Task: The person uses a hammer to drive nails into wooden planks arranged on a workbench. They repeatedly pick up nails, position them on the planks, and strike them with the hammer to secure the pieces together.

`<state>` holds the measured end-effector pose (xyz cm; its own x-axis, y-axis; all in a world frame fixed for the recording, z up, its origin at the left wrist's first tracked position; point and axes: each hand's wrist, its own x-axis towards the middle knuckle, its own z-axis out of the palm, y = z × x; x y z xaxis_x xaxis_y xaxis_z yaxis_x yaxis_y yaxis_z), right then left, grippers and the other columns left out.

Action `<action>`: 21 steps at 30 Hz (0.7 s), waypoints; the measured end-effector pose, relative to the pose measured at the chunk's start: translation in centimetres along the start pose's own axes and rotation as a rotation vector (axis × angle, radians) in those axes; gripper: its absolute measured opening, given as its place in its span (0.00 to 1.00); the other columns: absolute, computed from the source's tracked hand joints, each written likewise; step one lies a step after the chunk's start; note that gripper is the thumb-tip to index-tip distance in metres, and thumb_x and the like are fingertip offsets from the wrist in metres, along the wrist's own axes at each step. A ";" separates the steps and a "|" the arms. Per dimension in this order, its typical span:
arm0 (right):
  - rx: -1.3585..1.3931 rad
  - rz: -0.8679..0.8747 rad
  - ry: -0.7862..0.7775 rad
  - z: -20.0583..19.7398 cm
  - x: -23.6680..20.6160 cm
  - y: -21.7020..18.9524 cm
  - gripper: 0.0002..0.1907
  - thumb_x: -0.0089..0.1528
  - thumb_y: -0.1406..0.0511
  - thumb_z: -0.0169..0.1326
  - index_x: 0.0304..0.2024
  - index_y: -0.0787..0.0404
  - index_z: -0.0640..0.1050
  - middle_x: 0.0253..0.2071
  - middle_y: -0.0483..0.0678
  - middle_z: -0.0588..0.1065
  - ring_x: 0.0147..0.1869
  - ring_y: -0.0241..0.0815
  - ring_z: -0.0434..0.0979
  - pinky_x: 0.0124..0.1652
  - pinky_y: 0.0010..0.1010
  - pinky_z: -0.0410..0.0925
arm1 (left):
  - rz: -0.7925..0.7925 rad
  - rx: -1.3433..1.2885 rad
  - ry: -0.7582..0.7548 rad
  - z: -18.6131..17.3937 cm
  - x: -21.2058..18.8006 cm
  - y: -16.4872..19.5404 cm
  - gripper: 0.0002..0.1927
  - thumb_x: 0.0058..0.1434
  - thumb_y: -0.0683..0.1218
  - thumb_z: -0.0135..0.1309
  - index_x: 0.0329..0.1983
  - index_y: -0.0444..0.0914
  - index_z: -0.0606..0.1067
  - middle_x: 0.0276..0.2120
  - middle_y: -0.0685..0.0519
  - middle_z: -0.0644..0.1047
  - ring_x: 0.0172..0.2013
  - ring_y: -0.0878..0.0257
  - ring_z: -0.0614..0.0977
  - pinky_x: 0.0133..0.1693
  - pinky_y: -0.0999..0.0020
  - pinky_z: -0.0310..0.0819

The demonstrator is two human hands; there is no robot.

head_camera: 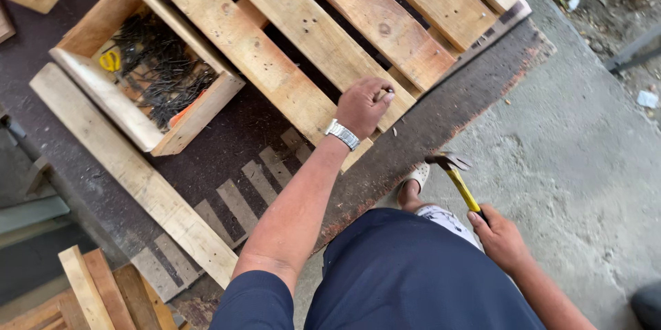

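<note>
A wooden pallet [330, 20] of pale slats lies on a dark board, running to the upper right. My left hand [363, 104], with a metal watch on the wrist, is closed over the end of one slat, pinching a small thing I cannot make out. My right hand [501, 237] hangs low at my side, gripping the yellow handle of a claw hammer [456, 175] whose head points up and left, clear of the pallet.
A wooden box [113, 99] at the upper left holds several dark nails and something yellow. A long loose plank [131, 172] lies beside it. More timber pieces [103, 295] sit at the lower left. Concrete floor [585, 165] spreads to the right.
</note>
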<state>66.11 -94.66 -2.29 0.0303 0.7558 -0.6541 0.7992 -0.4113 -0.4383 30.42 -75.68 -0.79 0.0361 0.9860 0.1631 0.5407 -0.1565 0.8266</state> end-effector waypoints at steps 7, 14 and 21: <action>0.041 -0.065 0.043 -0.1 -1.3 -3.2 0.19 0.66 0.51 0.46 0.48 0.58 0.75 0.33 0.58 0.77 0.39 0.57 0.79 0.42 0.45 0.69 | 0.049 -0.078 0.036 0.5 -0.2 0.0 0.06 0.62 0.48 0.63 0.41 0.44 0.82 0.33 0.56 0.80 0.35 0.61 0.80 0.39 0.64 0.75; 0.058 -0.101 0.094 -1.2 -1.6 -6.7 0.18 0.67 0.52 0.47 0.47 0.58 0.75 0.33 0.57 0.77 0.38 0.55 0.79 0.40 0.44 0.69 | 0.116 -0.026 0.066 1.5 0.7 0.6 0.05 0.60 0.48 0.65 0.38 0.45 0.83 0.26 0.57 0.75 0.31 0.61 0.76 0.35 0.63 0.72; 0.154 -0.160 0.148 -2.2 -1.4 -8.9 0.16 0.68 0.54 0.48 0.45 0.60 0.76 0.28 0.52 0.75 0.33 0.47 0.76 0.37 0.39 0.69 | 0.123 -0.059 0.040 1.6 0.5 -0.2 0.04 0.61 0.47 0.64 0.39 0.45 0.83 0.25 0.57 0.74 0.31 0.62 0.75 0.35 0.65 0.72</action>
<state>60.25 -90.96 3.87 0.0073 0.8792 -0.4765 0.7003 -0.3446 -0.6251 31.71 -75.09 -1.71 0.0649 0.9561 0.2857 0.4842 -0.2805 0.8288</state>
